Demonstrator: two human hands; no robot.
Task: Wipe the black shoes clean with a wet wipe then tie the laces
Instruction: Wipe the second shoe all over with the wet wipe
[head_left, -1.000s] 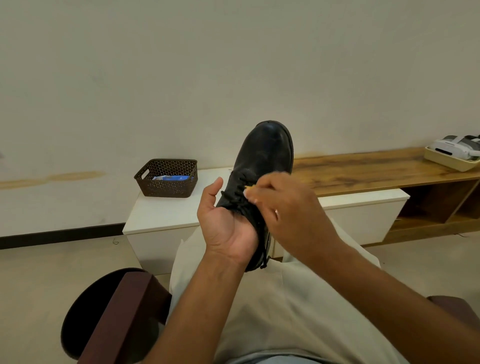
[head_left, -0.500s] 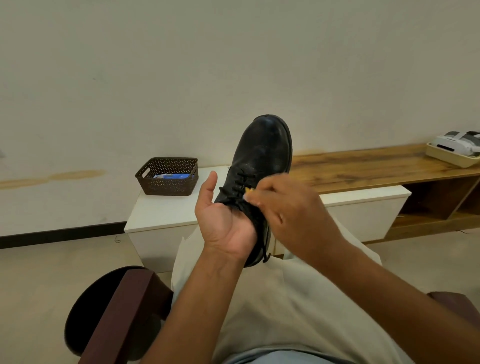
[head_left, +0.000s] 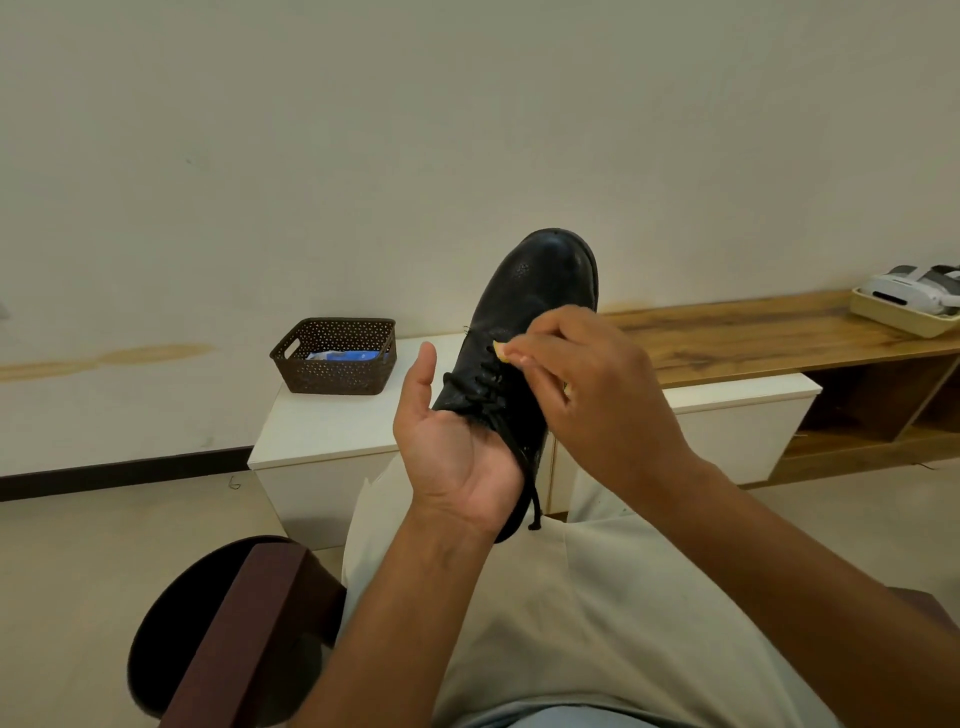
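Observation:
My left hand (head_left: 452, 457) holds a black shoe (head_left: 540, 280) up in front of me, gripping its heel end with the palm facing me and the thumb raised. The toe points up and away. My right hand (head_left: 597, 395) pinches a small yellowish wet wipe (head_left: 500, 352) and presses it against the upper by the top of the black laces (head_left: 480, 397). The laces are loose, and one end (head_left: 534, 506) dangles below my left palm. Only one shoe is visible.
A dark perforated basket (head_left: 335, 364) holding a blue packet (head_left: 343, 356) stands on a low white cabinet (head_left: 322, 421) ahead. A wooden bench (head_left: 753, 332) runs right, carrying a cream tray (head_left: 901, 317) with a white device. A dark red chair arm (head_left: 244, 623) is at lower left.
My right hand with the wipe has slid a little up the lace area toward the toe. My left hand keeps its hold on the shoe.

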